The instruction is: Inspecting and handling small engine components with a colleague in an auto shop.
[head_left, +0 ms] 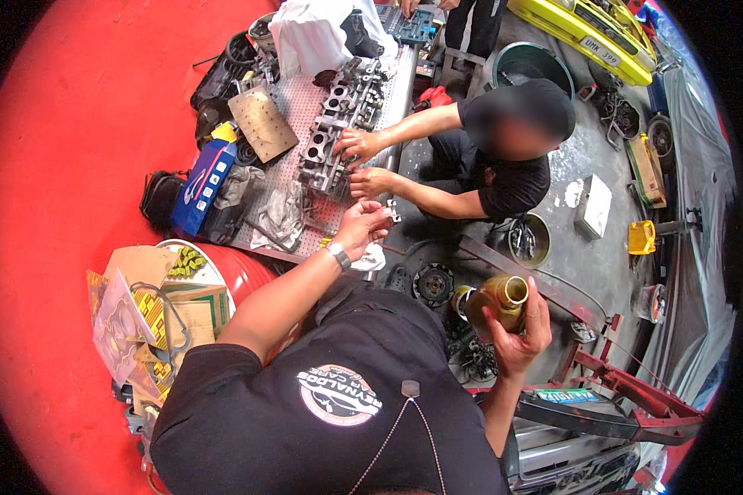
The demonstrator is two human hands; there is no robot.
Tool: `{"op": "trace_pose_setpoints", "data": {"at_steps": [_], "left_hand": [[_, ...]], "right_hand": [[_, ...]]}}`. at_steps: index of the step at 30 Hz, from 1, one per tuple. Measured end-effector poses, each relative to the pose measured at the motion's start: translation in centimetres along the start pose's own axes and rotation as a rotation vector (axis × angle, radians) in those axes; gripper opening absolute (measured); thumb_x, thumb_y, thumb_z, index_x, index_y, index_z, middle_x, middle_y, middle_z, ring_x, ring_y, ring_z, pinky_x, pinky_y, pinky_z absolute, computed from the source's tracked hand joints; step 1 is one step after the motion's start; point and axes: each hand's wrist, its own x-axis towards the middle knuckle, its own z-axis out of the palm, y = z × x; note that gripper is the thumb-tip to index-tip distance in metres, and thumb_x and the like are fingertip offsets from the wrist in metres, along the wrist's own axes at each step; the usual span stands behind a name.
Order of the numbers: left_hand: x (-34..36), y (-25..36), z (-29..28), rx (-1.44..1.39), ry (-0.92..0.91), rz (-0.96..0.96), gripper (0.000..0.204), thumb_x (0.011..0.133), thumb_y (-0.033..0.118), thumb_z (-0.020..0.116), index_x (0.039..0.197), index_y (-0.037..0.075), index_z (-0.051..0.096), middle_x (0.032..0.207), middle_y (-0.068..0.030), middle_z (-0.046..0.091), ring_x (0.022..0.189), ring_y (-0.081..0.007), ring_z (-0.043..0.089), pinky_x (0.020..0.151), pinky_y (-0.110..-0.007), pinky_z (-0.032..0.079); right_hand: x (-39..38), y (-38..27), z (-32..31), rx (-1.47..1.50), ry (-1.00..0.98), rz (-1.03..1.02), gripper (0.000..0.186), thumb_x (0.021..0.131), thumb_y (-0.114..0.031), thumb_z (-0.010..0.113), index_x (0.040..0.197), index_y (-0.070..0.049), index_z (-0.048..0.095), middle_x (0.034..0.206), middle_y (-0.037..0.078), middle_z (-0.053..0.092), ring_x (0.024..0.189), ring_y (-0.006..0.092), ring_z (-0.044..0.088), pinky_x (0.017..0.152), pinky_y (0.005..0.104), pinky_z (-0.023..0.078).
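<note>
My left hand [363,231] is closed in a pinch on a small silvery metal part [394,212], just beyond the near end of the cylinder head. In my right hand [520,338] is an amber, oil-stained bottle [497,304], its neck uncapped and facing up; my fingers wrap around its side. The cylinder head [330,136], with round ports along one side, lies on a perforated metal worktable [293,103]. Across from me a crouching person in a black shirt [516,186] has both hands on or close to the cylinder head's near end.
A blue box [202,186], a stained metal plate [264,124] and crumpled rags [279,216] crowd the table's left side. A red drum [243,276] with gasket packs stands at my left. Red steel beams [603,355], a metal basin [530,239] and a yellow jug [641,238] are to the right.
</note>
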Motion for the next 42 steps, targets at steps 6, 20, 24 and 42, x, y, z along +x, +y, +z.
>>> {"op": "trace_pose_setpoints", "data": {"at_steps": [6, 20, 24, 42], "left_hand": [[0.5, 0.4, -0.4, 0.125, 0.143, 0.058, 0.018, 0.086, 0.009, 0.073, 0.094, 0.013, 0.057, 0.091, 0.0001, 0.066, 0.079, -0.0142, 0.068, 0.058, -0.023, 0.053], [5.7, -2.8, -7.7, 0.722, 0.344, 0.274, 0.024, 0.068, 0.009, 0.082, 0.079, 0.007, 0.060, 0.075, -0.0028, 0.066, 0.067, -0.0120, 0.063, 0.060, -0.029, 0.053], [8.0, -4.4, -9.2, 1.033, 0.401, 0.323, 0.023, 0.064, 0.016, 0.083, 0.076, 0.008, 0.064, 0.076, -0.0067, 0.069, 0.074, -0.0187, 0.067, 0.072, -0.034, 0.053], [15.3, -8.4, -10.2, 1.228, 0.459, 0.145, 0.020, 0.077, 0.020, 0.074, 0.090, 0.012, 0.061, 0.088, -0.0107, 0.070, 0.086, -0.0329, 0.067, 0.075, -0.044, 0.051]], "right_hand": [[-0.1, 0.0, 0.2, -0.011, 0.002, -0.003, 0.074, 0.062, -0.013, 0.088, 0.129, -0.001, 0.059, 0.110, 0.017, 0.067, 0.095, 0.0296, 0.066, 0.085, 0.0378, 0.052], [-0.5, 0.0, 1.3, -0.020, -0.020, -0.017, 0.072, 0.062, -0.014, 0.088, 0.127, -0.001, 0.060, 0.108, 0.016, 0.067, 0.093, 0.0301, 0.066, 0.083, 0.0377, 0.052], [-0.9, -0.6, 1.7, -0.057, -0.047, 0.011, 0.073, 0.061, -0.015, 0.089, 0.126, 0.001, 0.060, 0.108, 0.017, 0.067, 0.094, 0.0312, 0.066, 0.084, 0.0385, 0.052], [-0.7, -2.2, 2.5, -0.259, -0.125, 0.090, 0.075, 0.061, -0.017, 0.090, 0.126, 0.004, 0.058, 0.106, 0.020, 0.067, 0.092, 0.0334, 0.065, 0.083, 0.0398, 0.052]]}}
